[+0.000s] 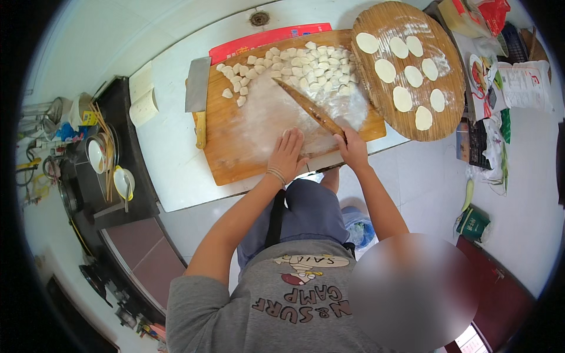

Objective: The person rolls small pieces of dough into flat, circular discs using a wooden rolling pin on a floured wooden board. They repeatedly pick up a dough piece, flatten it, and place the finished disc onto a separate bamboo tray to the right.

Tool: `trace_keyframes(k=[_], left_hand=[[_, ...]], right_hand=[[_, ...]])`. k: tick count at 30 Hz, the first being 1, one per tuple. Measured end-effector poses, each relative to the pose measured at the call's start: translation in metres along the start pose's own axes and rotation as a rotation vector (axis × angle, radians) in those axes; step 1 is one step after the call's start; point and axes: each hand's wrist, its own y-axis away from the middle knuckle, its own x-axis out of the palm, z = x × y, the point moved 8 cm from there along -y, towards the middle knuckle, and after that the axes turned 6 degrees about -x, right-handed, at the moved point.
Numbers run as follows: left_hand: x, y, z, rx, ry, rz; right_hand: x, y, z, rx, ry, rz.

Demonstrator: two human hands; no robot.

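My left hand (287, 154) lies flat on the floured wooden cutting board (226, 162), fingers stretched out. A pale bit of dough seems to show under its fingertips, mostly hidden. My right hand (354, 150) grips one end of a tapered wooden rolling pin (309, 106), which slants across the board toward the far left. Many small dough pieces (321, 65) are spread over the board's far part. To the right, several flat round dough wrappers (414, 76) rest on a round wooden board (376, 106).
A cleaver (198, 88) with a wooden handle lies on the board's left edge. Behind the board is a red packet (265, 42). On the dark counter at left are bowls (123, 181) and chopsticks (108, 153). A blue bin (360, 229) stands on the floor below the table.
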Motion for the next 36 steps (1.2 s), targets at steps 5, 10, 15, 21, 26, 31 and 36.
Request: trace_keyframes(k=[5,10,15,21,26,31,36], left_hand=[[-0.041,0.036,0.06,-0.184,-0.009,-0.299],[-0.041,0.027,0.099,-0.237,-0.116,-0.233],[-0.061,-0.01,0.099,-0.208,-0.134,-0.257],[-0.045,0.043,0.125,-0.183,-0.052,-0.279],[-0.079,-0.01,0.106,-0.235,-0.162,-0.319],[-0.052,0.053,0.11,-0.202,-0.069,-0.253],[-0.084,-0.002,0.113,-0.317,-0.102,-0.337]], right_hand=[[0.028,-0.001,0.026,-0.25,0.176,0.277],[0.054,-0.025,0.05,-0.321,0.366,0.22],[0.039,-0.042,0.045,-0.203,0.455,-0.073],[0.059,-0.018,0.076,-0.26,0.493,0.02],[0.047,-0.062,0.05,-0.143,0.546,-0.11],[0.061,0.0,0.066,-0.23,0.475,0.094],[0.05,-0.065,0.068,-0.193,0.58,-0.045]])
